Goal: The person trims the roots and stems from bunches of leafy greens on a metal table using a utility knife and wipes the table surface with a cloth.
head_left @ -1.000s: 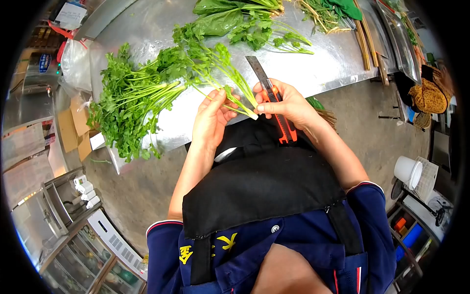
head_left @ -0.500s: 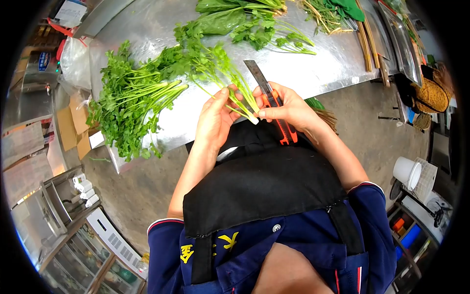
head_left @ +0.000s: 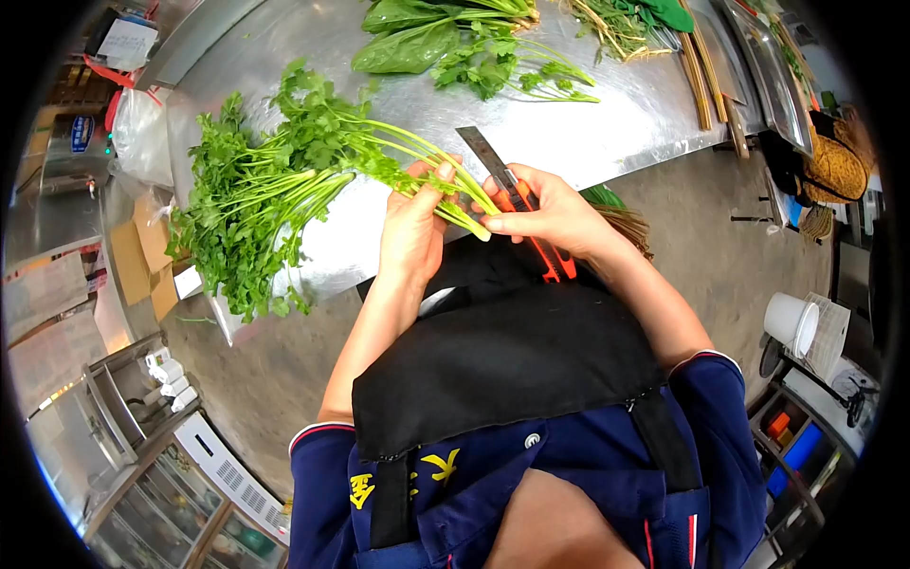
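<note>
The person in the black cloth apron stands at a shiny metal table, both bare hands meeting just above its near edge. The left hand is closed around a few slender, pale-green stalks with frilly leaves, fingers curled beneath and thumb on top. Their whitish cut ends slant down toward the apron, while the leafy tops reach up and left, over the edge of a big heap of leafy green herbs (a bushy pile, with its stems pointing mostly to the right).

The right hand grasps an orange-and-black plastic utility knife, its flat metal blade out and angled up and left, its handle end hanging down toward the apron. The thumb and fingertips of that same hand are also at the lower ends of the stalks, so the two hands nearly meet there.

Farther back on the table lie dark-green broad-leaved greens, and just beside them a small loose bunch of frilly sprigs. To their right I see thin greens with straw-coloured roots, next to a bright-green cloth-like item and some long, light-brown wooden sticks.
</note>
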`<action>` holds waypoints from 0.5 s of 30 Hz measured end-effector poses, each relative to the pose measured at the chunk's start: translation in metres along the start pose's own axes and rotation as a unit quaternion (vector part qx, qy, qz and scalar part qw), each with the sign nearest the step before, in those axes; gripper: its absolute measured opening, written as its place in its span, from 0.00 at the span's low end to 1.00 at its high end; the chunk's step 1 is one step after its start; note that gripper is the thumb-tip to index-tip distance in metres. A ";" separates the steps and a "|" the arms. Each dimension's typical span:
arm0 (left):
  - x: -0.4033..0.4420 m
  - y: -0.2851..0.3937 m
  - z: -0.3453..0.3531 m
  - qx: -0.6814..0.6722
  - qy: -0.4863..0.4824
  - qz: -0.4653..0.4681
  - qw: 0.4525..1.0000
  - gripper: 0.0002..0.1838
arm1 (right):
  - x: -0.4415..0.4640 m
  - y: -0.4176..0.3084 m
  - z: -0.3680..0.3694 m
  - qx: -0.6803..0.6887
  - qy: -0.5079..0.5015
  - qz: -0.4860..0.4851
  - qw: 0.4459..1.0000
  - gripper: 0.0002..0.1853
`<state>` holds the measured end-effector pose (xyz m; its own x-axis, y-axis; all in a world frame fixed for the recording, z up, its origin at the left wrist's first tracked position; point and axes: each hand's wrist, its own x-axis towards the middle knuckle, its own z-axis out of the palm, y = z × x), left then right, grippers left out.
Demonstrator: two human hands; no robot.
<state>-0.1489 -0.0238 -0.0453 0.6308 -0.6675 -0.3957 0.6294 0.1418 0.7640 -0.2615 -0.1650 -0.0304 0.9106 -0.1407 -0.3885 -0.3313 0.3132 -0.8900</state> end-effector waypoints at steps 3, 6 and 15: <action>-0.002 0.003 0.004 -0.009 0.003 0.016 1.000 0.14 | 0.003 -0.005 0.006 -0.024 0.014 0.005 1.000 0.15; 0.001 -0.001 0.006 0.018 -0.010 0.083 0.996 0.15 | 0.007 -0.004 0.009 0.021 0.012 0.002 1.000 0.14; 0.005 0.019 -0.007 -0.014 -0.095 0.080 0.992 0.25 | 0.001 -0.057 -0.007 0.005 0.057 -0.040 0.998 0.12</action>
<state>-0.1308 -0.0196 -0.0362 0.6281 -0.7605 -0.1648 0.5425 0.2762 0.7934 -0.2432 -0.1900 0.0178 0.9001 -0.2705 -0.3415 -0.2556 0.3069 -0.9168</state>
